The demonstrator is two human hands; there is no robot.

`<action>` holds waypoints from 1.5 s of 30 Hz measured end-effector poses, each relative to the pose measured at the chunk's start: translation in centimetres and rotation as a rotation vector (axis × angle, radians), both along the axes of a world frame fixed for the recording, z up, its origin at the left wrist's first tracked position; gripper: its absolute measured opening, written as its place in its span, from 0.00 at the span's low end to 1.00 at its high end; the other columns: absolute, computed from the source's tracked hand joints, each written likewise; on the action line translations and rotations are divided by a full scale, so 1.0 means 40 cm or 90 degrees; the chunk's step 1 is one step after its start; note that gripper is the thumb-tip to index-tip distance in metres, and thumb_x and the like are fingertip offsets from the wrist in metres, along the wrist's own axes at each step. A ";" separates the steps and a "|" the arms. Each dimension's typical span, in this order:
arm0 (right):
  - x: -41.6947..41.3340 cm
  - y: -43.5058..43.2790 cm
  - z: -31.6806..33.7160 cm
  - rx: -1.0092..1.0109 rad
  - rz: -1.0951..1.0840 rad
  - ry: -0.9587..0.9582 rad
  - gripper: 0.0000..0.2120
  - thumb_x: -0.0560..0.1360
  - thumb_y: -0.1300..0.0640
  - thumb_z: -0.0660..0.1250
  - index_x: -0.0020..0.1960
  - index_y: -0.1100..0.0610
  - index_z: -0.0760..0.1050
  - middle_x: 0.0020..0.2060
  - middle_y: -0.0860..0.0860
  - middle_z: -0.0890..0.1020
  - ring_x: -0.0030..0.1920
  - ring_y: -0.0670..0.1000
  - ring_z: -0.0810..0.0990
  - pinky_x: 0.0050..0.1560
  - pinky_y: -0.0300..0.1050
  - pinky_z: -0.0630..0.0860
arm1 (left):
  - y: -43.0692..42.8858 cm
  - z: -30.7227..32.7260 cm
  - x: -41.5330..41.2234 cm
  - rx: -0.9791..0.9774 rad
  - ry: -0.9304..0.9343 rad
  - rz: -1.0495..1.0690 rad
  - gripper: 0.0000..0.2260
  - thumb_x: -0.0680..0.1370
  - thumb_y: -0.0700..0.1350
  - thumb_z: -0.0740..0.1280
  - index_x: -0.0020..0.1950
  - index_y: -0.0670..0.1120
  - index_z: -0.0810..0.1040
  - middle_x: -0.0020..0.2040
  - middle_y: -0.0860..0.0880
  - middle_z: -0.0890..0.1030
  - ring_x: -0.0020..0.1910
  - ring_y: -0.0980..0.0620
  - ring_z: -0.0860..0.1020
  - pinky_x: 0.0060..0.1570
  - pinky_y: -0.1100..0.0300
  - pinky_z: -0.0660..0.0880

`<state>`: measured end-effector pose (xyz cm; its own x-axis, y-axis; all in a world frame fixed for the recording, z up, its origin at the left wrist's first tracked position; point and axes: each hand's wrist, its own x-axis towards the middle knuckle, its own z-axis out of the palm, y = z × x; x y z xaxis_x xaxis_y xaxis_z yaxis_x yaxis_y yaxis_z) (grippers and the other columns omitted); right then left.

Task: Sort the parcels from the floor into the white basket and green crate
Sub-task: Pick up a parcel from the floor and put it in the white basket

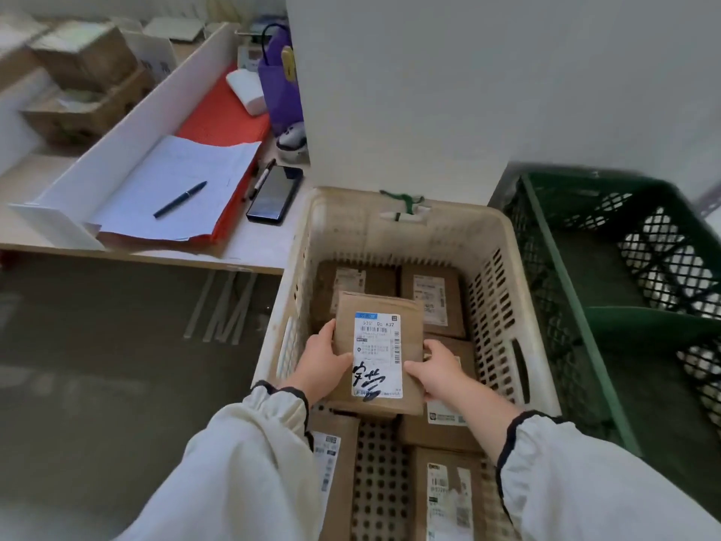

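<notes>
Parcel [376, 306] hung low inside the basket [409, 236], your left grip [324, 361] and right grip [437, 370] each clasping a long edge. It looked light, stiff cardboard; holding opposite edges suited it.

matt cardboard parcel [380, 345] (paper label), perforated plastic basket [495, 306]

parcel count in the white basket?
6 parcels: one held between left hand and right hand, two at the back, one beneath the right hand, two nearest. Others may be hidden.
</notes>
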<state>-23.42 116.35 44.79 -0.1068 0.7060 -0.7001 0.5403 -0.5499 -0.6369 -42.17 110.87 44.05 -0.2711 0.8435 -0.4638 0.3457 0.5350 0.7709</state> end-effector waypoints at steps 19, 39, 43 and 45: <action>0.115 0.047 -0.073 0.062 -0.047 -0.067 0.14 0.74 0.59 0.67 0.59 0.51 0.70 0.56 0.50 0.79 0.47 0.50 0.77 0.49 0.46 0.77 | 0.101 -0.098 0.130 -0.001 -0.084 0.007 0.29 0.74 0.38 0.69 0.73 0.49 0.64 0.55 0.53 0.78 0.48 0.57 0.79 0.49 0.59 0.80; 0.077 0.372 -0.207 0.271 0.033 -0.251 0.22 0.77 0.57 0.63 0.70 0.48 0.68 0.77 0.54 0.51 0.76 0.55 0.50 0.73 0.45 0.53 | 0.475 -0.273 0.146 0.106 -0.139 -0.026 0.28 0.73 0.43 0.72 0.71 0.49 0.68 0.58 0.56 0.77 0.45 0.68 0.75 0.37 0.77 0.72; 0.077 0.375 -0.208 0.263 0.063 -0.288 0.25 0.78 0.55 0.62 0.74 0.48 0.62 0.77 0.54 0.48 0.76 0.57 0.50 0.73 0.47 0.53 | 0.462 -0.258 0.132 0.089 -0.183 -0.037 0.28 0.76 0.46 0.70 0.74 0.47 0.65 0.67 0.49 0.74 0.53 0.64 0.77 0.47 0.69 0.76; 0.074 0.348 -0.194 0.330 0.062 -0.327 0.25 0.78 0.54 0.62 0.74 0.51 0.62 0.77 0.53 0.52 0.76 0.56 0.51 0.74 0.48 0.52 | 0.436 -0.242 0.108 0.058 -0.183 -0.017 0.28 0.77 0.51 0.67 0.75 0.49 0.62 0.70 0.50 0.70 0.64 0.54 0.72 0.60 0.59 0.72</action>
